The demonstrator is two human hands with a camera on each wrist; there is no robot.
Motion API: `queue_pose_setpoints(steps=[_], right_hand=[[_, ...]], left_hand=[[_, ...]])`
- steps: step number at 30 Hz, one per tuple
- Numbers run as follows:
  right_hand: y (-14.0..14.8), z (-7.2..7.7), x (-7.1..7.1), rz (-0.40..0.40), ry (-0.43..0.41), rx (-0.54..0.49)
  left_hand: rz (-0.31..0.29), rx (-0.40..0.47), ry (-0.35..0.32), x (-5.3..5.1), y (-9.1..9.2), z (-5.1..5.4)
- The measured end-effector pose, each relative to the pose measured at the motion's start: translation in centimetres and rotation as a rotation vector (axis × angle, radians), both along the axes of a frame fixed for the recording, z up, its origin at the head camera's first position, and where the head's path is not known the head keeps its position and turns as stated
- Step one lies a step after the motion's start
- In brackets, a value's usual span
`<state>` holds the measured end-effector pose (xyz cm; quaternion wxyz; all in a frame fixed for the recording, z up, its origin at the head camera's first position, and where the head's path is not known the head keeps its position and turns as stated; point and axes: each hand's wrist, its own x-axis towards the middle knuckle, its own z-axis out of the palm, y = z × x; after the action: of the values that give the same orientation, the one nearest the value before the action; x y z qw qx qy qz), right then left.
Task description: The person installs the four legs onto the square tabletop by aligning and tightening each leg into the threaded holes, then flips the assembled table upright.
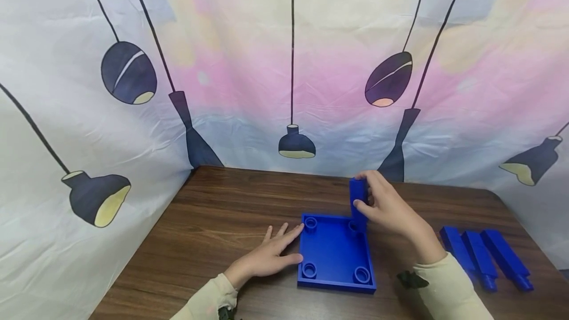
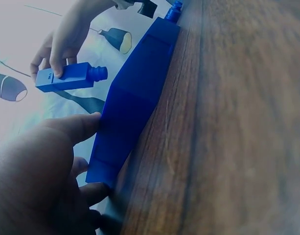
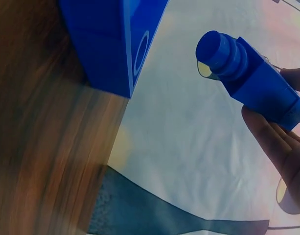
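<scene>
A square blue panel [image 1: 337, 253] with a raised rim lies on the table, a round socket in each corner. My left hand [image 1: 268, 256] lies flat at its left side, fingers spread, with thumb and fingertips touching the edge. My right hand [image 1: 391, 206] grips a blue square leg [image 1: 357, 196] upright over the far right corner, fingers and thumb on its sides. From the right wrist view, the leg's round, ridged end [image 3: 223, 54] points at the panel and is apart from it. The far right socket is partly hidden behind the leg.
On the right of the brown wooden table [image 1: 231, 201] lie three more blue legs [image 1: 480, 258], side by side, with their round ends toward the near side. A cloth backdrop [image 1: 249, 63] printed with hanging lamps stands behind the table and along its sides.
</scene>
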<state>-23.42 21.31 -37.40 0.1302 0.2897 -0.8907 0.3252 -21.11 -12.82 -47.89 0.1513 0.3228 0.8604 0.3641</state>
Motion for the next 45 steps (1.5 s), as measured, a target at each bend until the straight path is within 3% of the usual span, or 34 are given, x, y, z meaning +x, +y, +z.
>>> queue_pose_setpoints(steps=[7, 14, 21, 29, 34, 45], right_hand=[[-1.0, -0.3, -0.5, 0.002, -0.035, -0.030], [-1.8, -0.7, -0.8, -0.003, -0.045, -0.032], [-2.5, -0.8, -1.4, 0.025, -0.035, -0.053], [-3.2, -0.8, -1.8, 0.047, -0.061, -0.062], [-3.9, -0.9, -1.9, 0.059, -0.027, -0.049], [-5.6, -1.0, -2.6, 0.112, -0.021, -0.037]], left_hand=[[-0.026, 0.030, -0.015, -0.2, -0.1, 0.1], [-0.035, 0.066, -0.014, -0.3, -0.4, -0.5], [-0.011, -0.001, -0.035, -0.4, -0.4, 0.3], [-0.026, 0.019, -0.023, -0.1, -0.5, 0.3], [-0.028, 0.017, -0.023, -0.1, -0.5, 0.4], [-0.043, 0.061, -0.026, -0.7, -0.7, -0.6]])
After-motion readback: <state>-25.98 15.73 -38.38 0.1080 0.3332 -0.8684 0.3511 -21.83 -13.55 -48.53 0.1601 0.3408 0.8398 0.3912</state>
